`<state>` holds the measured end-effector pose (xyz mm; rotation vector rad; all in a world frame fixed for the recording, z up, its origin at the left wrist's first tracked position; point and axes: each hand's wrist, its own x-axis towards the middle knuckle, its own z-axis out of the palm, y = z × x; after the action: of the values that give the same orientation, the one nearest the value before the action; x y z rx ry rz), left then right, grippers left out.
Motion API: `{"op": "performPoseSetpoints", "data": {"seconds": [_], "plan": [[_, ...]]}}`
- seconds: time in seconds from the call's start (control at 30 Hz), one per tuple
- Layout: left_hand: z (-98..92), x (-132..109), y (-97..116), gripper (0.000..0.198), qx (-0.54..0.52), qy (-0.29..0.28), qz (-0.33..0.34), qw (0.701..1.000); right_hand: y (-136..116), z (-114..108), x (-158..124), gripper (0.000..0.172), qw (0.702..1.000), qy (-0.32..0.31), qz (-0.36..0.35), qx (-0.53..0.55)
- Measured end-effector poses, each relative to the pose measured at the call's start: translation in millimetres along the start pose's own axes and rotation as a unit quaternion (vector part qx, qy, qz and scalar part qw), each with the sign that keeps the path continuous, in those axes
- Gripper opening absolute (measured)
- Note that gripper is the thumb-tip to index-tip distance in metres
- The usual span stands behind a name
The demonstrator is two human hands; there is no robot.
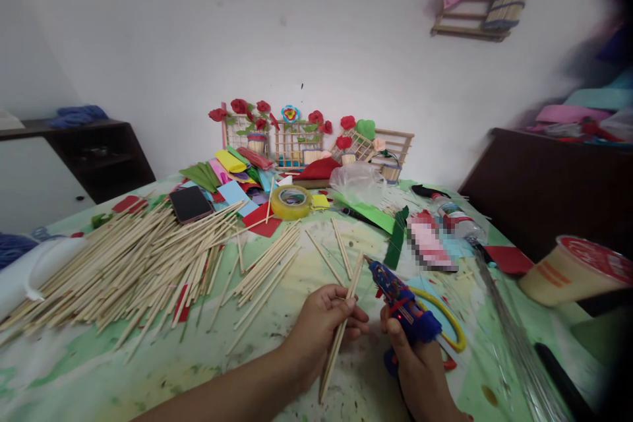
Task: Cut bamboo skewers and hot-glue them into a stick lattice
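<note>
White wall [148, 46] at rear; worktop [163, 356] w/ green-patterned cover in front. Lattice frames w/ red flowers [297, 142] stand along far edge. Stock: large stick pile [148, 257] twd left edge; smaller stick bundle [270, 257] nr centre; tape roll [291, 212] beyond it.

Workpiece: thin wooden sticks [337, 349], held nr middle of near edge, upper ends pointing twd far edge. Lower-end contact w/ worktop: can't tell.

L hand [321, 318]: fingers closed, pinching sticks btwn thumb & fingertips. R hand [420, 369]: fingers wrapped round grip of blue glue gun [405, 306], red indicator lit. Trigger pressed or not: can't tell. Scissors w/ yellow handle [459, 326] lie just beyond R hand, partly hidden by gun.

Step in hand (judged): applying glue at upper stick ends; nozzle is right beside them, contact unclear. Next move prob. calls for steady L grip, nozzle aligned to joint, light trigger squeeze, fingertips clear of hot tip.
</note>
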<state>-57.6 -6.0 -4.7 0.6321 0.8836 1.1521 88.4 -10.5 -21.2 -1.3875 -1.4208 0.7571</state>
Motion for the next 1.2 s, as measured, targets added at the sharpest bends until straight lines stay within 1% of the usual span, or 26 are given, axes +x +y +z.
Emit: {"op": "performPoseSetpoints", "data": {"seconds": [0.13,0.33,0.47,0.57,0.7,0.77,0.9,1.03,1.1,1.2], "plan": [[-1.2,0.9,-0.8,0.028,0.0,0.001,-0.003,1.0,0.4,-0.1,-0.3,0.045,1.0,-0.005,-0.004,-0.006],[0.3,1.8,0.9,0.028,-0.001,0.009,-0.004,1.0,5.8,-0.5,-1.7,0.041,0.998,0.027,0.008,-0.048],[1.1,1.6,2.4,0.026,-0.002,0.017,-0.009,1.0,7.3,0.3,-2.7,0.041,0.999,0.023,0.002,-0.04],[0.7,1.3,2.7,0.025,-0.002,0.018,-0.007,1.0,4.9,1.2,-3.2,0.041,1.0,0.006,-0.018,-0.007],[-0.1,1.9,1.9,0.025,-0.001,0.014,-0.004,1.0,-0.8,1.8,-2.7,0.037,0.996,-0.025,-0.05,0.073],[-0.4,2.4,1.4,0.026,0.003,0.012,-0.003,1.0,-2.8,1.2,-2.4,0.034,0.993,-0.032,-0.047,0.105],[-0.6,2.2,1.5,0.027,0.009,0.011,-0.001,1.0,-2.5,-1.7,-2.4,0.036,0.988,-0.046,-0.017,0.146],[-0.7,1.3,1.9,0.027,0.017,0.016,0.0,1.0,-0.2,-3.2,-1.8,0.036,0.983,-0.055,-0.014,0.176],[-1.0,1.1,1.8,0.027,0.019,0.014,0.001,1.0,-0.1,-2.5,-0.3,0.04,0.983,-0.047,-0.009,0.179],[-1.2,1.1,1.4,0.026,0.024,0.017,-0.002,1.0,-1.3,-0.7,2.9,0.053,0.979,-0.044,0.005,0.2]]}}
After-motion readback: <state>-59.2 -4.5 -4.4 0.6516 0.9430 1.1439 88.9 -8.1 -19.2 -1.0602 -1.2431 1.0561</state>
